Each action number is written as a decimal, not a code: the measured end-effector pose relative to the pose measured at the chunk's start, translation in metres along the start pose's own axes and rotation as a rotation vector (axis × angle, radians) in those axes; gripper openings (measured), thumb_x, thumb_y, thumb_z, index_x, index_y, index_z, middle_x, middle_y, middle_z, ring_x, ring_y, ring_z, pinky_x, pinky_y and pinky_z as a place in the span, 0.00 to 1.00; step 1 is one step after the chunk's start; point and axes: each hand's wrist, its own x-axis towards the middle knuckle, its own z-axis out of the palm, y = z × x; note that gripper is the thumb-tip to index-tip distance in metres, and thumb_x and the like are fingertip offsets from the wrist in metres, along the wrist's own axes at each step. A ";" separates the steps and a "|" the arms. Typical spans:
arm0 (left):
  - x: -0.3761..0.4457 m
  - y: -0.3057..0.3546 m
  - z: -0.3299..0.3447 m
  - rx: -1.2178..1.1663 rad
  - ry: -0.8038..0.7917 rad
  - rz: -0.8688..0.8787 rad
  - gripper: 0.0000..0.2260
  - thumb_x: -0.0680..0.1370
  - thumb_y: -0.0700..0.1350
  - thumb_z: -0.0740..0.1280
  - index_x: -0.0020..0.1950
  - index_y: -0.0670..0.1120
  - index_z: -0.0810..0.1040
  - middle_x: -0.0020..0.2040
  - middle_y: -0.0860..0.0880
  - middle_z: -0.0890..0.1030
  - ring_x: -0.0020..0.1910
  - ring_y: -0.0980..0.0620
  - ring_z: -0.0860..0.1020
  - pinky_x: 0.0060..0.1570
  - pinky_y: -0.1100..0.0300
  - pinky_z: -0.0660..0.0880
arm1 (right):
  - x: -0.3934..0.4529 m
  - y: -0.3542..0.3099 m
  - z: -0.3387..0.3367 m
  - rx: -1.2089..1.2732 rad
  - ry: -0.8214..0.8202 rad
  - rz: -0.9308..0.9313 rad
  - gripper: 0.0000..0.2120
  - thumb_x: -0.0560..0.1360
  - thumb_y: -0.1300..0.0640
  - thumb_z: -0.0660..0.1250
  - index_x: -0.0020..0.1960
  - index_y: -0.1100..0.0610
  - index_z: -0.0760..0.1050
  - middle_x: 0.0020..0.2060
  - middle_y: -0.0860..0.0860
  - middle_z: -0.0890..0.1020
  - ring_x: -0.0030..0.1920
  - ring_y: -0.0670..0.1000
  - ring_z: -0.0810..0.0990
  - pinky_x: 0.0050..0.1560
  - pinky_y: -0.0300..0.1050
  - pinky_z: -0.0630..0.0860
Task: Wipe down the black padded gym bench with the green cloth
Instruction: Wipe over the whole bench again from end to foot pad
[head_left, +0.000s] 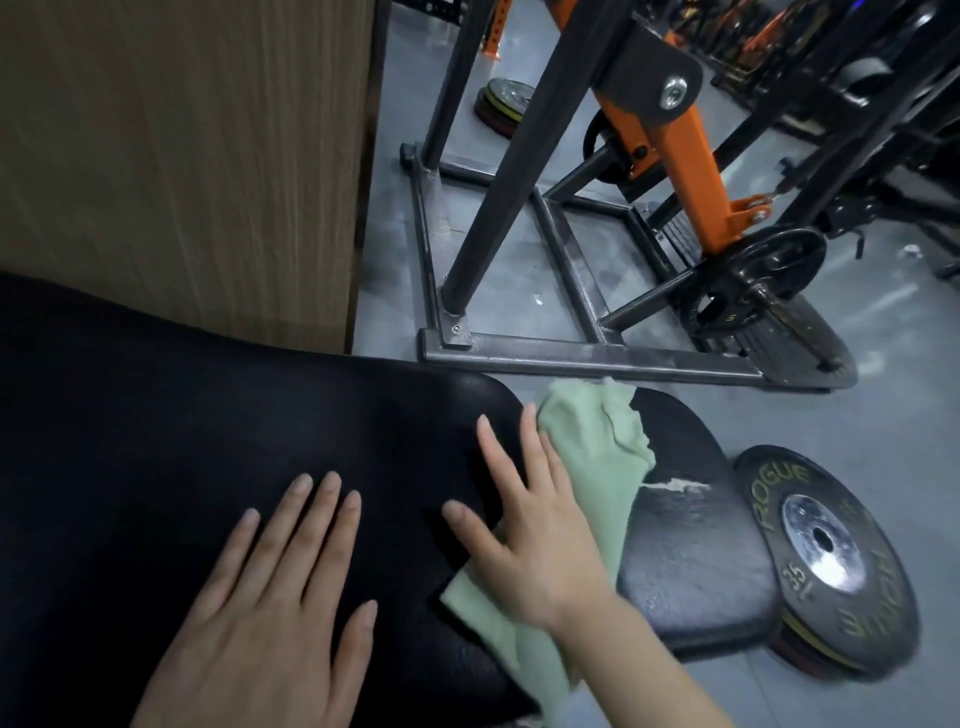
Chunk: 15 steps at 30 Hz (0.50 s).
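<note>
From the head view, the black bench (218, 426) fills the lower left, its long pad running toward a smaller seat pad (685, 551) on the right. The green cloth (597, 467) lies draped over the gap between the two pads, one end bunched at the far edge, the other hanging off the near side. The right hand (535, 525) lies flat on the cloth, fingers straight and spread, pressing it against the end of the long pad; its thumb and forefinger reach onto bare padding. The left hand (270, 613) rests palm down on the long pad, fingers straight and slightly apart, clear of the cloth. The seat pad shows a torn, whitish scuff (675, 486) just beside the cloth. A weight plate (826, 561) leans beside the seat pad. Behind stand a black frame (519, 208) and a wood panel (182, 156).
</note>
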 end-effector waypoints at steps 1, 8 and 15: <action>0.000 0.001 -0.001 0.002 -0.005 -0.006 0.31 0.82 0.58 0.43 0.72 0.37 0.68 0.72 0.40 0.69 0.73 0.44 0.64 0.71 0.47 0.55 | 0.012 0.001 -0.001 0.011 0.000 0.005 0.37 0.68 0.25 0.44 0.74 0.31 0.39 0.73 0.41 0.29 0.77 0.48 0.37 0.72 0.33 0.36; -0.002 0.002 -0.002 -0.015 -0.047 -0.028 0.32 0.82 0.58 0.43 0.71 0.37 0.69 0.73 0.40 0.68 0.73 0.45 0.64 0.73 0.49 0.53 | -0.015 0.001 0.007 0.023 0.051 -0.032 0.35 0.72 0.24 0.41 0.76 0.35 0.45 0.76 0.42 0.33 0.78 0.51 0.39 0.75 0.43 0.43; 0.000 0.002 -0.003 -0.027 -0.037 -0.019 0.31 0.82 0.57 0.43 0.71 0.37 0.70 0.72 0.40 0.69 0.72 0.45 0.64 0.73 0.49 0.53 | 0.004 0.006 0.000 -0.018 -0.050 -0.042 0.33 0.70 0.24 0.42 0.72 0.29 0.38 0.72 0.39 0.27 0.77 0.51 0.33 0.76 0.46 0.44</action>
